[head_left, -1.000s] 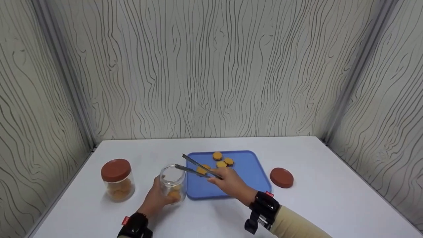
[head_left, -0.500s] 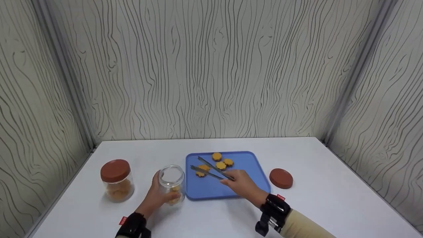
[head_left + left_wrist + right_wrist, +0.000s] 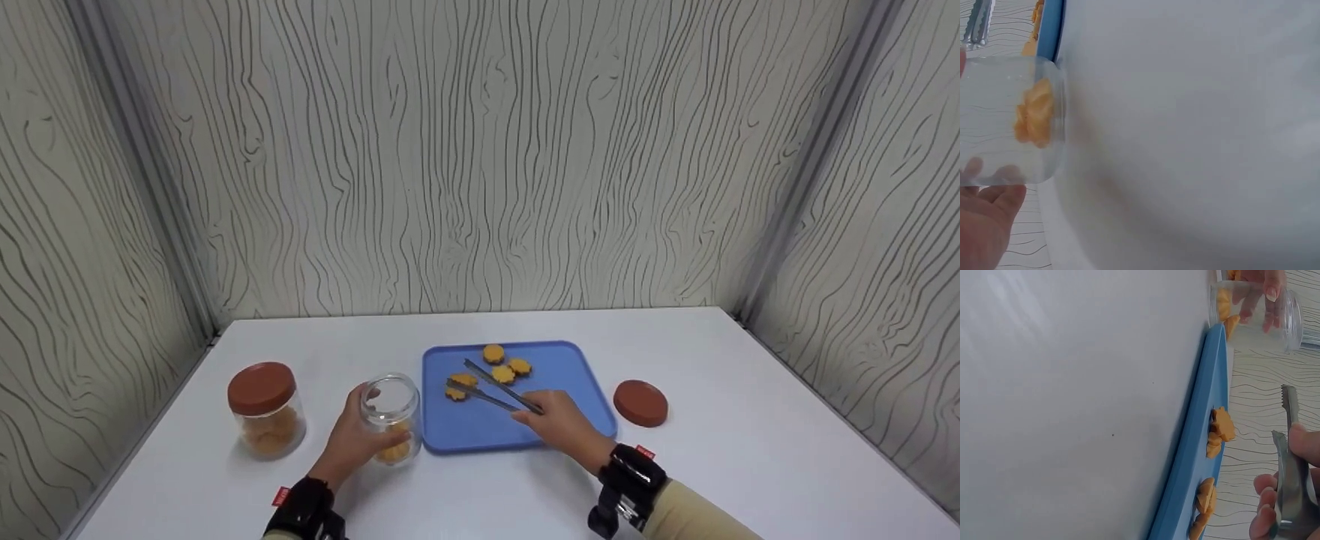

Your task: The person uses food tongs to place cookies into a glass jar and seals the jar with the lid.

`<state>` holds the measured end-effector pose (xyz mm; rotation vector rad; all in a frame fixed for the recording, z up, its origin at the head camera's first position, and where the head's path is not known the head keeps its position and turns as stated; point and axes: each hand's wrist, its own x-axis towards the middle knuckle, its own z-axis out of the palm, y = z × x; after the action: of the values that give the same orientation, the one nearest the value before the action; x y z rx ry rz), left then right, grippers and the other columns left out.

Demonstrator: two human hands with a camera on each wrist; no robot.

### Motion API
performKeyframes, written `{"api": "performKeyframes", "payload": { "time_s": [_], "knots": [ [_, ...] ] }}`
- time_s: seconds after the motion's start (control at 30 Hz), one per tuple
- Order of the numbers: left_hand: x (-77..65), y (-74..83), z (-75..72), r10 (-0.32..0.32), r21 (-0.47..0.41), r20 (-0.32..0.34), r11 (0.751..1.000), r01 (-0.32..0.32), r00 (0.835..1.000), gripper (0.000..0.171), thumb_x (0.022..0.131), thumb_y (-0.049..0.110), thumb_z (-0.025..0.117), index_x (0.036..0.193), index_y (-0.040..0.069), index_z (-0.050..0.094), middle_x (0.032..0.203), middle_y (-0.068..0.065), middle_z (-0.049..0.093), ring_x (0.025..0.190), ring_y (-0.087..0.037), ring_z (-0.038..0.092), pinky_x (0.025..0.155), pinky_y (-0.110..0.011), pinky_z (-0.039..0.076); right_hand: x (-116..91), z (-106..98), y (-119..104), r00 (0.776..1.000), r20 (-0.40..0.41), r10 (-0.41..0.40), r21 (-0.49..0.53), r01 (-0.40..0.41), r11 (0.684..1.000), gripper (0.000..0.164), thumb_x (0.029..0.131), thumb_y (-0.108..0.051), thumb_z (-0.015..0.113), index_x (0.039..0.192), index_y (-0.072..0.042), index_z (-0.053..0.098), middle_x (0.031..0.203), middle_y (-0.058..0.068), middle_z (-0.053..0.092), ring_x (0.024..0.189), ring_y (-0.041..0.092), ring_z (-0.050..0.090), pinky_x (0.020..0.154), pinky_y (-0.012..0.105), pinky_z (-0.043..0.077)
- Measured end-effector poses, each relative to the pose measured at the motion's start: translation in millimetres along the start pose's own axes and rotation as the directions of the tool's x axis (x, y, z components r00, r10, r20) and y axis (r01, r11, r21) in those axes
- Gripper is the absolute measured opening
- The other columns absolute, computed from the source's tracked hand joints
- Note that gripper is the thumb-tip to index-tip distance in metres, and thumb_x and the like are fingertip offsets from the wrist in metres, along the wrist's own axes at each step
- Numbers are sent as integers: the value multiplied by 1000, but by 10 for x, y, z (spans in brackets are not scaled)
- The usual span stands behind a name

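My left hand (image 3: 356, 439) grips an uncapped clear jar (image 3: 391, 412) at the left edge of the blue tray (image 3: 555, 397). A few orange flower-shaped cookies (image 3: 1037, 112) lie at the jar's bottom. Metal tongs (image 3: 495, 390) are held in my right hand (image 3: 559, 424) above the tray, their arms spread and nothing between the tips. Under the tips sit two cookies (image 3: 459, 386) near the tray's left side. Several cookies (image 3: 502, 373) lie farther back on the tray. In the right wrist view, thumb and fingers wrap the tongs (image 3: 1292, 478).
To the left stands a second jar (image 3: 270, 431) of orange cookies, closed by a brown-red lid (image 3: 262, 388). A loose lid (image 3: 640, 403) of the same colour lies right of the tray on the white table (image 3: 480, 502). Patterned panels (image 3: 450, 165) enclose the back and sides.
My right hand has drawn the tongs rightward, from beside the jar's mouth to over the tray's cookies. The left hand keeps holding the jar in nearly the same place.
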<state>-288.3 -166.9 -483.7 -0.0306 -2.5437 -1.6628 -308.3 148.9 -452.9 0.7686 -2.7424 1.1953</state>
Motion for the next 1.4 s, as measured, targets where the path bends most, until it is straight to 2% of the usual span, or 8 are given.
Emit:
{"api": "performKeyframes", "payload": {
  "time_s": [0.23, 0.47, 0.63, 0.77, 0.87, 0.97, 1.23, 1.4],
  "knots": [
    [2, 24, -27, 0, 18, 9, 1000, 0, 1000, 99, 68, 22, 90, 141, -3, 28, 144, -23, 42, 129, -43, 41, 103, -57, 36, 31, 22, 64, 1000, -21, -9, -35, 8, 999, 17, 91, -10, 67, 76, -6, 59, 63, -6, 38, 61, 11, 39, 56, 24, 31],
    [19, 32, -31, -8, 23, 26, 1000, 7, 1000, 100, 68, 22, 90, 140, -2, 25, 142, -22, 43, 129, -42, 42, 104, -56, 36, 65, 64, 109, 999, -47, -6, -78, 2, 997, 28, 88, -13, 70, 68, -7, 51, 60, -8, 33, 57, 8, 35, 53, 22, 28],
    [18, 24, -37, -17, 23, 38, 1000, 16, 999, 105, 69, 21, 89, 145, 0, 21, 143, -23, 41, 129, -42, 42, 103, -57, 36, 79, 91, 130, 999, -32, 20, -64, -22, 998, 19, 88, -13, 70, 75, -4, 61, 61, -8, 41, 59, 10, 41, 53, 24, 34],
    [29, 2, -31, -13, 32, 36, 999, 12, 999, 104, 68, 21, 89, 146, 1, 23, 143, -23, 42, 128, -43, 43, 101, -57, 38, 89, 111, 137, 999, -29, 38, -79, -41, 996, 15, 87, -14, 71, 80, -2, 66, 65, -5, 48, 63, 13, 45, 56, 27, 38],
    [38, -18, -19, -6, 31, 32, 1000, 5, 999, 102, 68, 21, 90, 144, 2, 26, 141, -23, 43, 126, -42, 44, 100, -57, 39, 85, 122, 142, 998, -35, 48, -103, -51, 993, 18, 86, -15, 72, 90, 3, 70, 76, 3, 62, 72, 19, 54, 64, 35, 46],
    [42, -20, -9, -13, 30, 29, 999, 12, 1000, 101, 67, 20, 90, 144, 1, 26, 141, -23, 43, 126, -42, 44, 100, -56, 39, 92, 136, 159, 998, -43, 52, -137, -57, 989, 23, 85, -15, 73, 97, 5, 71, 86, 8, 68, 78, 22, 57, 70, 40, 49],
    [24, 4, -30, -12, 40, 29, 999, 11, 1000, 102, 68, 20, 90, 143, -1, 25, 141, -24, 43, 127, -43, 44, 101, -57, 38, 174, 181, 204, 998, -50, 25, -198, -34, 980, 13, 84, -14, 74, 86, -2, 69, 76, 1, 64, 70, 16, 53, 64, 36, 46],
    [12, 16, -27, -6, 44, 21, 999, 5, 1000, 102, 67, 20, 90, 143, -3, 25, 140, -24, 44, 126, -43, 45, 100, -56, 39, 201, 200, 201, 999, -43, -1, -210, -9, 978, 13, 85, -11, 73, 78, -5, 64, 68, -4, 52, 64, 13, 46, 58, 31, 40]
  ]
}}
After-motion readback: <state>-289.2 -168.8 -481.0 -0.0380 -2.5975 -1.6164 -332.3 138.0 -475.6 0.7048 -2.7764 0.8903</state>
